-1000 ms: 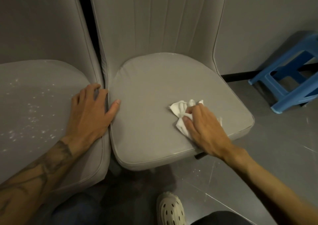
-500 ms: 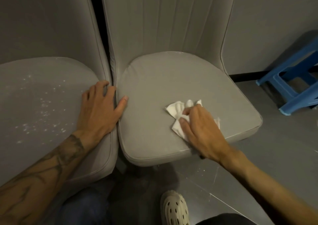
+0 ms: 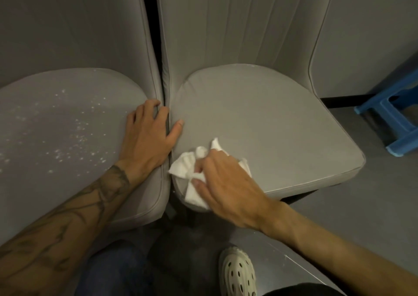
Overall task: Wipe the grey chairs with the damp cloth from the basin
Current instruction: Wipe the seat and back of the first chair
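Cloth (image 3: 183,170), white and crumpled, lies bunched under the right hand (image 3: 226,182), whose bent fingers and thumb clamp it down against the near left corner of the right chair seat (image 3: 260,119). Motion blur softens the fingertips, so the hold looks like a pinch, though it may be partly a press. One fold of the cloth hangs over the seat's front edge, and another corner sticks up on the far side of the knuckles. Just to the left, the left hand (image 3: 147,139) rests flat and spread, holding nothing. Its palm and fingers lie on the right edge of the left chair seat (image 3: 67,119), and its thumb reaches across the narrow gap to touch the right seat. The forearm behind it is tattooed. The left seat is scattered with pale white specks (image 3: 67,135), while the right seat's top looks plain grey. Both chairs stand side by side, their ribbed backrests (image 3: 237,24) rising at the far side. On the grey floor (image 3: 373,216) at far right stands a blue stool (image 3: 389,117), well apart from the hands. A cream perforated shoe (image 3: 237,273) shows at the near edge, below the right forearm.
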{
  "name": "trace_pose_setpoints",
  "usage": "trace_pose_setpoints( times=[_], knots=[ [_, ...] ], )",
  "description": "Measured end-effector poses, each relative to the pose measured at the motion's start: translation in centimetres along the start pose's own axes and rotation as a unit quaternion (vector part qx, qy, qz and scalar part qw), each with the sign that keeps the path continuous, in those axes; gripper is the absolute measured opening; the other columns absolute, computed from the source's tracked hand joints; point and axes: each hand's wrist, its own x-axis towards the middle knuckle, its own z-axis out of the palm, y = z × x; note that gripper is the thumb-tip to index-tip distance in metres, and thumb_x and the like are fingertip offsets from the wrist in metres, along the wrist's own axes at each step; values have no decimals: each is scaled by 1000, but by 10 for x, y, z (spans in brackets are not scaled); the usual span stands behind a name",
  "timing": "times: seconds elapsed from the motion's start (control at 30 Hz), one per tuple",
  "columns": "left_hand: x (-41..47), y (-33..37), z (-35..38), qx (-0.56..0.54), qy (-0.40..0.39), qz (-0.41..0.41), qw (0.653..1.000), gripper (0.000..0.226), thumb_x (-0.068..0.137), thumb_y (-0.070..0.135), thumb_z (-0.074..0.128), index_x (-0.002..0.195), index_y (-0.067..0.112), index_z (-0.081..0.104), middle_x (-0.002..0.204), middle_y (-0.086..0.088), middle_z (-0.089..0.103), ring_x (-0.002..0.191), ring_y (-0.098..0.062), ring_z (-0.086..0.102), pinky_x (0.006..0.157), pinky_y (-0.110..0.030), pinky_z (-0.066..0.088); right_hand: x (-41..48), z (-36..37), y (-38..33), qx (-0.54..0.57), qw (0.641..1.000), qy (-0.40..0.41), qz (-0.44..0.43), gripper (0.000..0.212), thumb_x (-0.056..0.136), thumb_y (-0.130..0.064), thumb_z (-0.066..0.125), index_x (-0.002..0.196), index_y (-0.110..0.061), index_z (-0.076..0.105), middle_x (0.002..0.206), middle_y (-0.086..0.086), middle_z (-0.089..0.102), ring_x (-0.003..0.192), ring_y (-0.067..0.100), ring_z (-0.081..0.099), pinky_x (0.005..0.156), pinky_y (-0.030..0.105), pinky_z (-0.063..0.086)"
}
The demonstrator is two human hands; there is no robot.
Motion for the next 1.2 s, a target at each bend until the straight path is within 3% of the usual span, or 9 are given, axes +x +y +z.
trace_pose_setpoints(
  times=[0.1, 0.27, 0.43, 0.57, 0.67, 0.9, 1.03, 1.2],
  knots=[
    [0, -1, -1, 0, -3, 1, 1000, 52, 102, 55, 42, 125, 11, 59, 139, -15, 48, 126, -36, 48, 108, -52, 39, 0, -6, 9, 39, 998, -37, -11, 27, 108, -39, 33, 113, -19, 50, 106, 0, 47, 92, 16, 44, 87, 33, 39],
    [-1, -1, 0, 3, 7, 4, 1000, 42, 105, 48, 52, 122, 11, 60, 139, -15, 48, 125, -37, 48, 106, -51, 39, -6, 0, 4, -20, 999, 27, 9, 33, 108, -34, 37, 119, -8, 54, 103, 8, 50, 87, 21, 44, 85, 35, 37],
    [1, 0, 0, 3, -2, 6, 1000, 44, 105, 49, 49, 124, 10, 59, 140, -15, 48, 128, -36, 47, 108, -50, 38, 5, 4, -12, 11, 999, -13, -35, 32, 108, -42, 35, 114, -16, 52, 106, 2, 48, 92, 18, 43, 85, 30, 33],
    [-1, -1, -2, 8, 2, 4, 1000, 53, 102, 54, 42, 125, 10, 59, 141, -16, 49, 129, -37, 48, 107, -51, 37, -27, -11, 20, 41, 999, -29, 6, 27, 107, -43, 37, 114, -22, 51, 107, -3, 46, 91, 14, 42, 85, 29, 35],
    [-2, 1, -3, -2, -3, -1, 1000, 54, 102, 55, 39, 125, 10, 59, 141, -15, 48, 129, -36, 47, 108, -51, 37, -36, -11, 20, 1, 1000, 6, 27, 29, 108, -39, 38, 114, -16, 54, 103, 1, 47, 86, 16, 41, 81, 32, 36],
    [0, 2, 1, 8, -10, 10, 1000, 45, 106, 48, 50, 127, 9, 59, 141, -17, 48, 128, -39, 48, 108, -53, 38, -15, -2, -3, 12, 1000, -16, -2, 30, 106, -42, 37, 112, -17, 52, 105, 1, 49, 90, 16, 42, 83, 29, 33],
    [-1, 0, 1, 10, 1, 12, 1000, 47, 106, 49, 49, 127, 9, 58, 140, -18, 48, 125, -39, 49, 106, -54, 39, -61, -23, 48, 32, 996, -34, 82, 24, 105, -43, 37, 112, -23, 50, 104, -3, 46, 88, 18, 43, 82, 35, 37],
    [-2, 1, -1, 6, -4, 3, 1000, 56, 102, 55, 40, 127, 8, 58, 141, -18, 48, 126, -39, 48, 106, -54, 38, -84, -31, 79, 18, 983, 12, 182, 17, 105, -42, 38, 106, -26, 44, 98, -5, 41, 81, 15, 40, 76, 33, 36]
  ],
)
